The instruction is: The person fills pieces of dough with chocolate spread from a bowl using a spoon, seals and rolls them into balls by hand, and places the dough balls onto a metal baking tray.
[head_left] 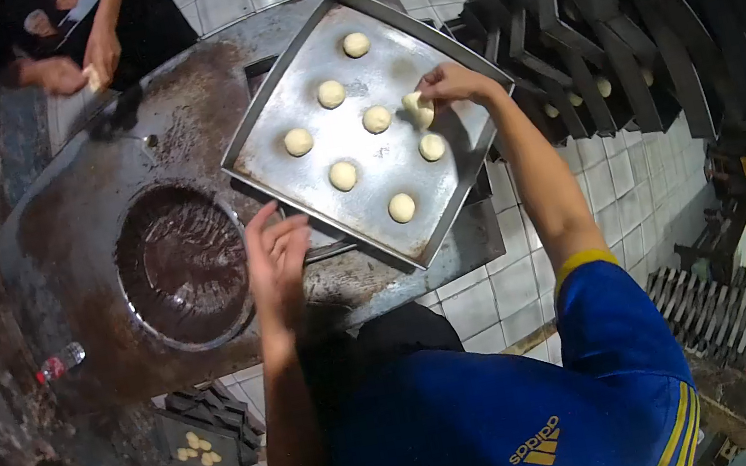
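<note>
A square metal tray point(365, 147) lies on the dark worktop point(66, 247), with several round dough balls on it, such as a dough ball point(376, 120) near the middle. Over the tray's right part, my right hand point(455, 85) pinches a pale dough piece point(417, 105) between thumb and fingers. My left hand point(276, 250) is beside the tray's lower left edge, fingers apart and holding nothing. Left of that hand sits a large round pan point(184, 266) with a dark, shiny inside.
Across the worktop a co-worker's hands point(90, 68) hold a small pale piece. A red-capped bottle point(60, 363) lies at left. Stacked dark trays point(567, 29) stand at right, more trays point(731, 310) lower right. Dough pieces point(198, 449) rest on a lower tray.
</note>
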### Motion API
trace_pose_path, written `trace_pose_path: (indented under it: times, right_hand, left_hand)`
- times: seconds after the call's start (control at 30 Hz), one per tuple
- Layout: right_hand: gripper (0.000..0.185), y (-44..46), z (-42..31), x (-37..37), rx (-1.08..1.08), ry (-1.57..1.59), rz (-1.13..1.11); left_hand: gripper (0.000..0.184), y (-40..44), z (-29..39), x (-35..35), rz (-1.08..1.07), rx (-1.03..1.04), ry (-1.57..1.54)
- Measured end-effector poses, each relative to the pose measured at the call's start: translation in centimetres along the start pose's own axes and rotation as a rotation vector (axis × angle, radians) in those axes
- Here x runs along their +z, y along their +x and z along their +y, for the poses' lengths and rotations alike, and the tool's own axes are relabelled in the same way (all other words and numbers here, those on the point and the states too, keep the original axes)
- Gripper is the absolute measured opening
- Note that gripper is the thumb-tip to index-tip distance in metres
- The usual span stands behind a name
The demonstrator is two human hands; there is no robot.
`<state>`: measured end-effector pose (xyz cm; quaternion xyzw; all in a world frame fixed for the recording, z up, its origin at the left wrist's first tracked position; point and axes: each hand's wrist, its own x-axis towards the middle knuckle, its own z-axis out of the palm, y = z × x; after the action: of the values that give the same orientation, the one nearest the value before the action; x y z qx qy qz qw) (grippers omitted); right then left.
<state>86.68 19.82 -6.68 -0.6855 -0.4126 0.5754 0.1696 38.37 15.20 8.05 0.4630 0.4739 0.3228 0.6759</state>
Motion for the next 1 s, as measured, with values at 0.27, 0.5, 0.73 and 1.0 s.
trace_pose_path:
  times: [0.27,0.5,0.73,1.0]
  right_hand:
    - [0.03,-16.5,-16.1,21.7,-0.4,0.446,0.016]
    - [0.022,-17.2,-23.9,34.5,-0.584,0.419,0.673]
    - [0.035,-17.9,-29.5,36.7,-0.521,0.711,0.377]
    - [0.042,-23.2,-36.2,41.3,-0.55,-0.198,0.198]
  left_hand:
    - [0.052,3.8,-2.2,3.8,0.038,0.131,0.058]
    - [0.06,0.2,2.8,-0.6,0.153,0.303,-0.008]
    - [0.043,-2.1,4.1,-10.6,-0.086,0.246,-0.466]
    - [0.039,-4.9,1.8,-18.0,-0.385,0.353,-0.235]
